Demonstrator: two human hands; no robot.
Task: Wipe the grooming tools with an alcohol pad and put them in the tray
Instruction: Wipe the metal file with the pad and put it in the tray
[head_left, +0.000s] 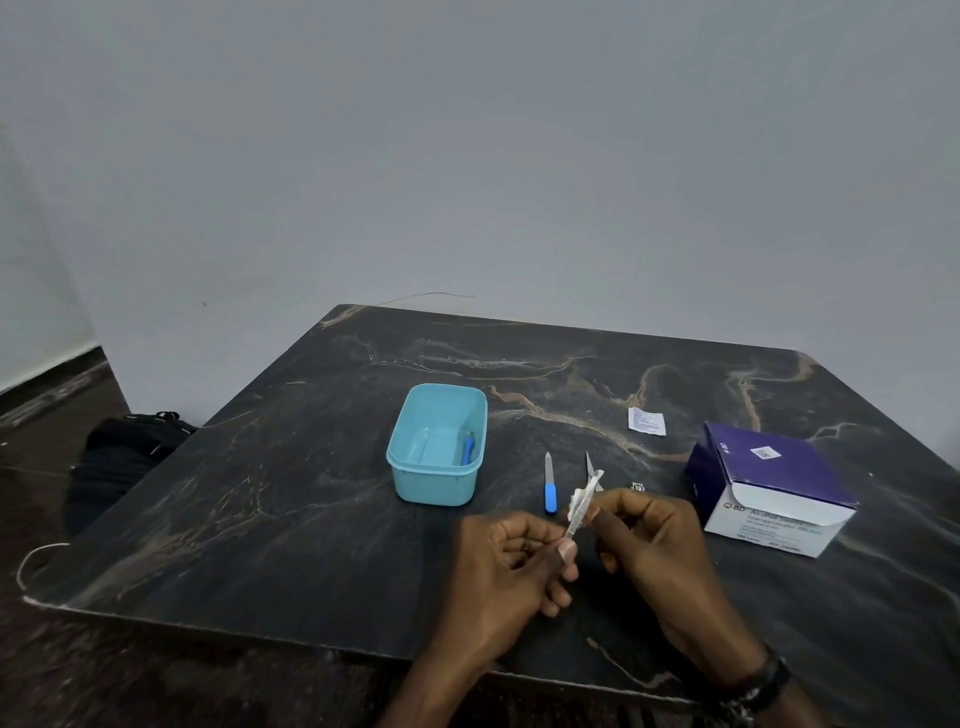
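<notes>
On the dark marbled table (311, 493), a light-blue plastic tray (415, 480) stands left of the hands with one blue-handled tool (468, 449) leaning inside. A blue-handled nail file (549, 486) lies just beside the scissors (589, 465), whose handles are hidden behind the pad. The left hand (511, 564) pinches the lower end of a slim ridged metal tool (579, 512); the right hand (649, 540) grips a white alcohol pad (584, 491) around its upper part. A torn sachet (645, 421) and the alcohol swab box (774, 488) sit right. A small metal item (637, 487) is too small to identify.
</notes>
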